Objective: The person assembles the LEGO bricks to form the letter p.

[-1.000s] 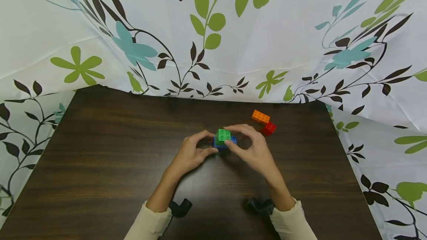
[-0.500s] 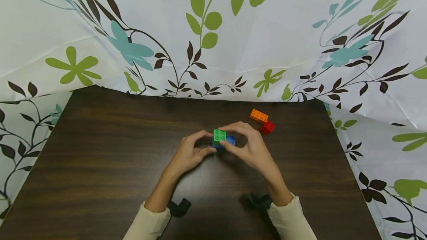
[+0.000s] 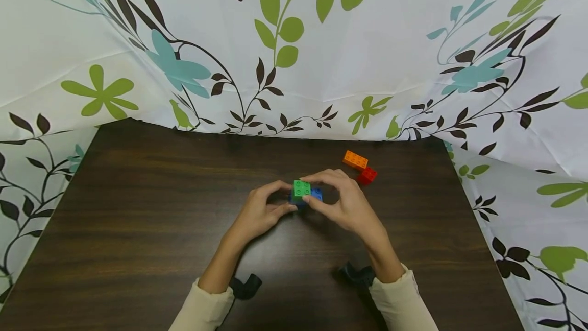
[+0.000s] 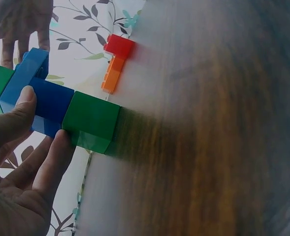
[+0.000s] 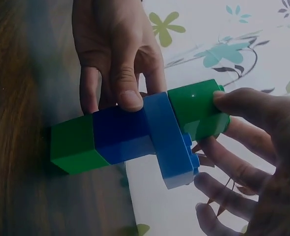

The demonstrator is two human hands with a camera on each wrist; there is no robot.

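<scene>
A stack of toy building bricks stands upright between the two hands. From the bottom it has a green brick (image 5: 76,142), a dark blue brick (image 4: 53,103), a longer blue brick (image 5: 167,142) jutting out to the right, and a green brick (image 3: 301,188) on top. My left hand (image 3: 262,213) pinches the dark blue brick between thumb and fingers. With thumb and index finger, my right hand (image 3: 351,206) pinches the top green brick, its other fingers spread below in the right wrist view. The lower bricks are mostly hidden in the head view.
An orange brick (image 3: 355,160) and a red brick (image 3: 367,175) lie end to end on the dark wooden table (image 3: 161,208), beyond the right hand. A patterned white cloth (image 3: 344,55) hangs at the table's back and sides.
The head view has shifted slightly. Both hands keep their hold on the stack, with hardly any movement.
</scene>
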